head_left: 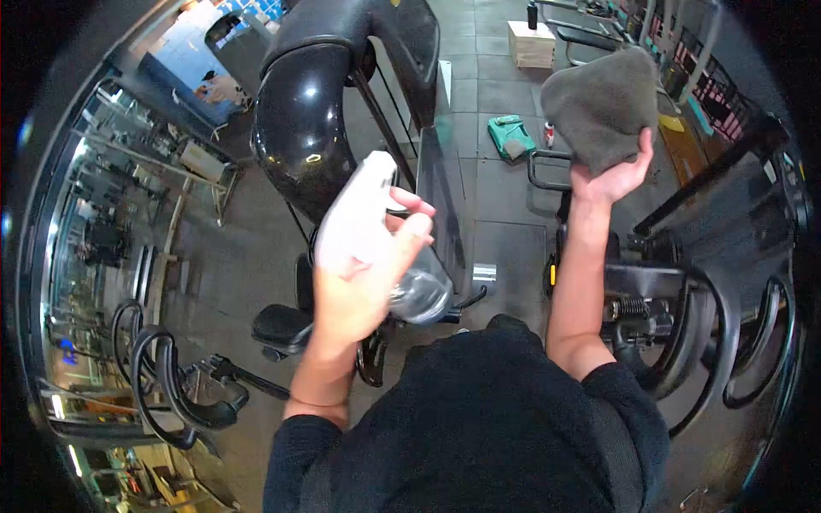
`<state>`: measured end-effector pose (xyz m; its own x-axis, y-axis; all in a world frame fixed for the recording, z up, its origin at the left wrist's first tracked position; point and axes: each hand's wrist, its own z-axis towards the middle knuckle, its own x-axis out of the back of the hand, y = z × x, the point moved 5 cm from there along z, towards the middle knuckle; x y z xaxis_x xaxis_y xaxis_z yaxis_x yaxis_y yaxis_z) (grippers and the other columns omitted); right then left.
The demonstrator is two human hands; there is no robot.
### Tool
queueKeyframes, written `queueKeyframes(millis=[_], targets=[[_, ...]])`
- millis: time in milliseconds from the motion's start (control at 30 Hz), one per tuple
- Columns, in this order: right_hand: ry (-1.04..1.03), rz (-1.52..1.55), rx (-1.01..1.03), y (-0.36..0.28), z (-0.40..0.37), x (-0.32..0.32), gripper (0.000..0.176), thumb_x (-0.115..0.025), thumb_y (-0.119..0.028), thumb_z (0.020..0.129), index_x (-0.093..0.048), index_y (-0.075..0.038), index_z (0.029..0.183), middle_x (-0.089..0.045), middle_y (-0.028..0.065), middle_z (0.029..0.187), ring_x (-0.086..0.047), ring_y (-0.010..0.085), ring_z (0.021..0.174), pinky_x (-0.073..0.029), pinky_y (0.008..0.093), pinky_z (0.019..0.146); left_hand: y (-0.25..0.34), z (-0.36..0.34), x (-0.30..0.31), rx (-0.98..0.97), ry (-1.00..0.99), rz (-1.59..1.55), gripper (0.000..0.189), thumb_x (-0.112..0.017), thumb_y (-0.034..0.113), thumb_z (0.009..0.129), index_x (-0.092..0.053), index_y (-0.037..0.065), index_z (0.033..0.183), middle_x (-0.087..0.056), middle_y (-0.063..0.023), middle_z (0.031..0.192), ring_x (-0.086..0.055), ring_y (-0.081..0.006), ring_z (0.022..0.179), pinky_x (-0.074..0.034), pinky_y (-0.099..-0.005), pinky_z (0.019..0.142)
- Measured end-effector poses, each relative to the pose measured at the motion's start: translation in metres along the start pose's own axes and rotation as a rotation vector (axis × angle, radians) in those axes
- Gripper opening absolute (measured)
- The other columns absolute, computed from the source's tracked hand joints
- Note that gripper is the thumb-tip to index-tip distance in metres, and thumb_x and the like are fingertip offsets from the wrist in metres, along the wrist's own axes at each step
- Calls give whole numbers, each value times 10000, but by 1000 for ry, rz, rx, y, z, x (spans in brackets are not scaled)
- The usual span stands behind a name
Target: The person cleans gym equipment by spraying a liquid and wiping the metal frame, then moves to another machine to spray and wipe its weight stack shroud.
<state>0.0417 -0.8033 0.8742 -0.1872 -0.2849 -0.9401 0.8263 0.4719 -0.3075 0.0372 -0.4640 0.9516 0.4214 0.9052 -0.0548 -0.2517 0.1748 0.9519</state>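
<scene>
My left hand [363,282] is wrapped round a spray bottle [419,295] with a white spray head and a clear body, held upright but tilted, near a large glossy black machine part [304,120]. Raised at the right, my right hand [616,177] holds a grey cloth [603,103] that hangs spread over the palm and fingers. Part of the right hand is hidden behind the cloth. The two hands are well apart.
Exercise machines with black curved handles stand at the left [162,376] and right [727,333]. Ahead on the tiled floor lie a green bag [511,137] and a small red-and-white bottle [549,133]. Farther off, a wooden box [532,47] bears a dark bottle [532,15].
</scene>
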Motion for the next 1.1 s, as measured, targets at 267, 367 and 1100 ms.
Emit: queueKeyframes(millis=[267,367,1100], targets=[[-199,-86,124,16,57,-67,653,-455,-473,1017,-513,-49,1510,-579,167,1476,-564,409,1343,-457,607,1118,65,29,31,-85,173,129,367,-678,59,933,-613,-89,1263,-693,-210,1044,-723,-255,797,-624,-386,721],[-275,-110,160,26,73,-90,647,-454,-459,1020,-515,-33,1503,-582,173,1468,-564,408,1341,-458,601,1117,63,33,29,-96,265,136,293,-692,62,939,-646,-69,1197,-699,-194,1043,-727,-249,798,-618,-375,728],[-370,-59,25,59,108,-102,539,-457,-328,1056,-535,-3,1479,-581,175,1491,-540,376,1388,-392,561,1186,143,160,60,47,7,671,307,-782,329,896,-704,33,912,-696,-41,815,-706,-167,627,-554,-304,600]])
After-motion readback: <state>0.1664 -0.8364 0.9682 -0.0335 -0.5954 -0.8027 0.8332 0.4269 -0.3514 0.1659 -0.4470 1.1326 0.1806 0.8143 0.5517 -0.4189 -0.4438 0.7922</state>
